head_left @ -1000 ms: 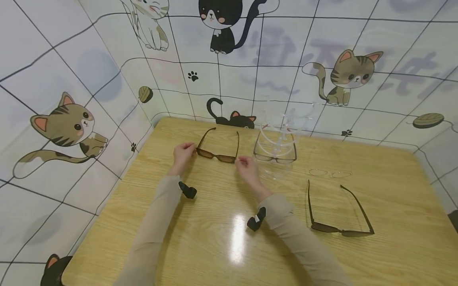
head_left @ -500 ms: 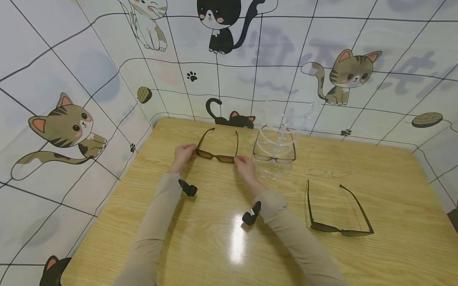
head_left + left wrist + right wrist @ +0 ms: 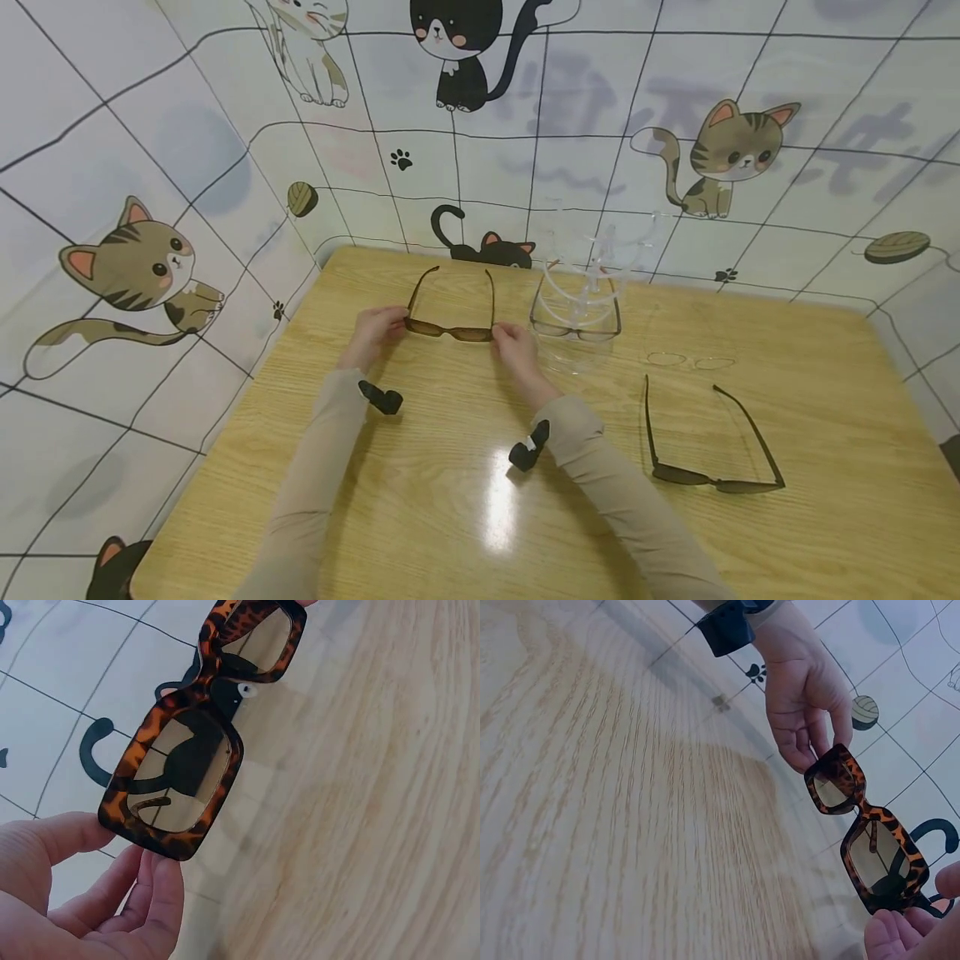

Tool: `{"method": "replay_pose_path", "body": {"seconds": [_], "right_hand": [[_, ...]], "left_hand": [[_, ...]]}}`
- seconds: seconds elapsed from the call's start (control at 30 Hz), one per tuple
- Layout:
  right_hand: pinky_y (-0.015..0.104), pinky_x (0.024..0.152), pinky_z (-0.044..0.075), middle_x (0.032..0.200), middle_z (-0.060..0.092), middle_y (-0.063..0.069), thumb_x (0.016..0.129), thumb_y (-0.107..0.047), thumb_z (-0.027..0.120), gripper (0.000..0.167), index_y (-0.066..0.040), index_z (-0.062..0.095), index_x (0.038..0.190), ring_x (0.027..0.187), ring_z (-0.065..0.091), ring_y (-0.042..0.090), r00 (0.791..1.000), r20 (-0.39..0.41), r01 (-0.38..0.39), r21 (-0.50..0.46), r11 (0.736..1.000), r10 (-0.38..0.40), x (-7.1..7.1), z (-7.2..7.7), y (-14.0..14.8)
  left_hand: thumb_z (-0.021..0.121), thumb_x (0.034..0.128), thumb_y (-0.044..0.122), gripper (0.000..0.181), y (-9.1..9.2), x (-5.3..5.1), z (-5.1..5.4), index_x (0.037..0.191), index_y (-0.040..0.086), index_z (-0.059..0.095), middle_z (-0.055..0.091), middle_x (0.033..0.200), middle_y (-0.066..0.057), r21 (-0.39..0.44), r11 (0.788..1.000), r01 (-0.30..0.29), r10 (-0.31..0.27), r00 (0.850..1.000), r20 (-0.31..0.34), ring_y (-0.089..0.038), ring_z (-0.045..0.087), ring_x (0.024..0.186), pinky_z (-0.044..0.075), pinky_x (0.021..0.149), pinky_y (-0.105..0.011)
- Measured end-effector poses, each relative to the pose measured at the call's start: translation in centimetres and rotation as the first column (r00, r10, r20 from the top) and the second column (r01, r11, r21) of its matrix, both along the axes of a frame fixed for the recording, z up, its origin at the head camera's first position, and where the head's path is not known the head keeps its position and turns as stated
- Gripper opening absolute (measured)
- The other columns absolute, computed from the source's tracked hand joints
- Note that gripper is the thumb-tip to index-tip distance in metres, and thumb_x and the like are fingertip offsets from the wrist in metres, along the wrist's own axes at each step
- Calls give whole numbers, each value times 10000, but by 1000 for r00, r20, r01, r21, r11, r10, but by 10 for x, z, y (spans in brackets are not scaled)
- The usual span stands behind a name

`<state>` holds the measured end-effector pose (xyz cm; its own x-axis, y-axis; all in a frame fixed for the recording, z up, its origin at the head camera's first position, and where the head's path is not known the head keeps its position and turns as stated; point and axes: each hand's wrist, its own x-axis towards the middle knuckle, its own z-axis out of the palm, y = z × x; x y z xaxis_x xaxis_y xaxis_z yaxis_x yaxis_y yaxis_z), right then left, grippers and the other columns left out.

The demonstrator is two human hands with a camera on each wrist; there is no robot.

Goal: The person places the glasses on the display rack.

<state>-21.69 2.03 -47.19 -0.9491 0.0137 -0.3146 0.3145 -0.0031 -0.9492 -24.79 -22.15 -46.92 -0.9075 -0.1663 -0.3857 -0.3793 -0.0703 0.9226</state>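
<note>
Both hands hold tortoiseshell sunglasses (image 3: 471, 335) by the outer corners of the front, temples unfolded and pointing toward the wall. The left hand (image 3: 373, 329) pinches the left corner; in the left wrist view its thumb and fingers meet at the edge of the rim (image 3: 135, 750). At the opposite corner the right hand (image 3: 517, 350) grips with thumb and fingertips, partly visible at the lower right of the right wrist view. The lenses are brown and see-through. From the wrist views the front looks raised off the table; where the temple tips rest is unclear.
Just right of the hands stands a clear display stand (image 3: 585, 312), with dark-rimmed eyeglasses (image 3: 573, 335) at it. Farther right lie thin wire-rimmed glasses (image 3: 712, 363) and black sunglasses (image 3: 753, 487) with open temples. A cat-patterned wall (image 3: 495, 183) borders the wooden table (image 3: 420, 500).
The left hand has shifted slightly left and down, and the sunglasses have moved a little left with it, their front now more level. The right hand stays close to its place.
</note>
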Motion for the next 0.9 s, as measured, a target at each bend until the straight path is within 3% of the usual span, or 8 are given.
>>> {"method": "replay_pose_path", "body": {"seconds": [0.23,0.5,0.77,0.9], "right_hand": [[403,935,475,1126,588,170,955,-131,543,300,39,572,1200,1001,573,284,999,-50,12,-34,999,-13,6,8,0],[453,908,486,976,625,114,929,-113,585,280,43,601,1162,804,585,170,996,-92,8,-62,998,-14,17,26,3],[372,850,520,898,619,39,926,-105,592,294,54,583,1173,759,587,122,993,-113,-27,-114,993,14,27,39,13],[321,819,529,902,613,34,927,-108,588,301,37,582,1191,809,598,184,992,-119,-54,-112,992,40,33,46,20]], "left_hand": [[576,934,107,424,-10,14,9,1306,-75,484,582,1030,-29,45,997,58,-57,998,-7,-53,599,800,454,968,-310],[575,937,92,442,-16,26,20,1323,-87,452,625,916,25,133,988,76,-73,997,-29,-51,617,771,517,805,-196],[578,926,42,78,-16,37,37,1003,43,590,638,847,19,211,972,101,-85,993,-82,-68,602,724,525,736,-174],[578,927,47,145,-13,43,46,1066,8,565,650,844,21,220,965,140,-120,987,-104,-72,611,739,523,740,-175]]}}
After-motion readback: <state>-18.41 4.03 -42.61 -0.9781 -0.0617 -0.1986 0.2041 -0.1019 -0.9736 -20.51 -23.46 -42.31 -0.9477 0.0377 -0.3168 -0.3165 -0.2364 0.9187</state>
